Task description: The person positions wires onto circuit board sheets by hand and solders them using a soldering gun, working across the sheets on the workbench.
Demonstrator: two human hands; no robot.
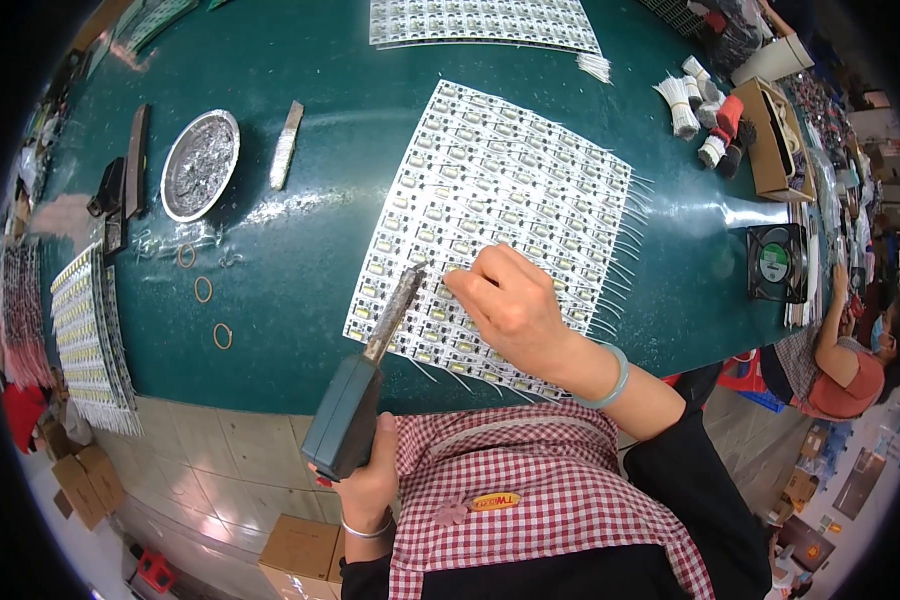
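Observation:
My left hand (372, 480) is wrapped round a soldering gun (342, 415) with a dark green body and a long silvery tip. The tip's end rests at or just above a white panel of small circuit boards (515, 165), left of its middle. Thumb and forefinger of my right hand (512, 305) are pinched together over the same panel, close beside the tip. What they hold, if anything, is too small to make out. Rows of yellowish and black parts cover the panel, and thin white wires (620, 265) stick out along its right and lower edges.
On the green table (300, 270) stand a bowl (235, 150) of silvery scraps, a bar (287, 145) and rubber bands (203, 290). More panels (485, 22) lie at the far edge and hang at left (90, 335). Wire bundles (680, 110) and a fan (776, 262) are right; a person (840, 370) sits beyond.

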